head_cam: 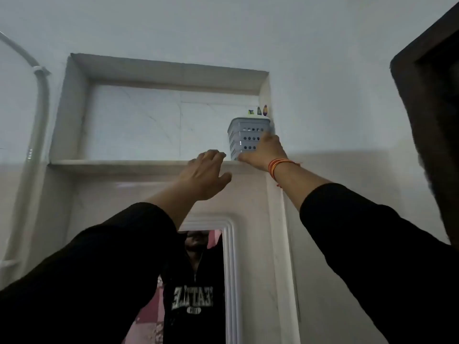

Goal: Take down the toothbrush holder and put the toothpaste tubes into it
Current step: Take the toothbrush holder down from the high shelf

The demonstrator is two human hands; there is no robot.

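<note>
A pale grey perforated toothbrush holder (pixel 244 135) stands at the right end of a high wall niche, on its ledge (pixel 124 164). A few coloured brush tips (pixel 259 111) poke out of its top. My right hand (pixel 267 152) is wrapped around the holder's lower right side, thumb under its base. My left hand (pixel 205 173) is raised just left of the holder with fingers spread, touching the ledge's front edge and holding nothing. No toothpaste tubes are in view.
The niche sits above a white-framed mirror (pixel 229 269) that reflects a person in a dark sweatshirt. A grey pipe (pixel 41 115) runs down the left wall. A dark door frame (pixel 427 108) stands at the right.
</note>
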